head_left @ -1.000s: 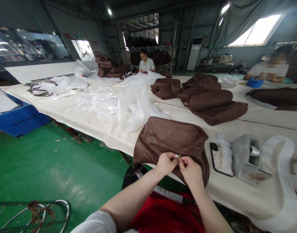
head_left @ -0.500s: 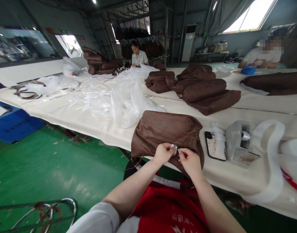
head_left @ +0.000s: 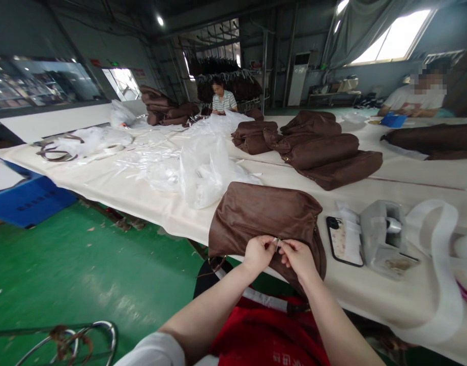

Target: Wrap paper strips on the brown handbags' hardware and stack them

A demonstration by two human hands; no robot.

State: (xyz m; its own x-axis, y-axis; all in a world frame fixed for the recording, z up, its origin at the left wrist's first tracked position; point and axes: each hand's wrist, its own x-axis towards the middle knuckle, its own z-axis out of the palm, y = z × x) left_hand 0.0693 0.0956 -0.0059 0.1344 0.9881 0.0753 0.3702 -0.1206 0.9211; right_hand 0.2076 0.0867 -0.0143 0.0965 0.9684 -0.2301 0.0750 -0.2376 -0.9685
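Note:
A brown leather bag lies at the table's near edge, its zipper line facing me. Over its lower front, my left hand pinches a small white piece, perhaps paper or film, near the zipper's end. The fingertips of my right hand are closed at the other side of that same piece, by a small metal zipper pull that is mostly hidden. The two hands nearly touch. A strap wrapped in white hangs below the bag against my red apron.
Right of the bag lie a phone, a grey plastic holder and a curled white strip. Crumpled clear plastic sits beyond it. Several brown bags are piled farther back. Two people sit across the table.
My right fingers have closed in on the small white piece, which now shows edge-on between both hands. The whole view has shifted slightly downward.

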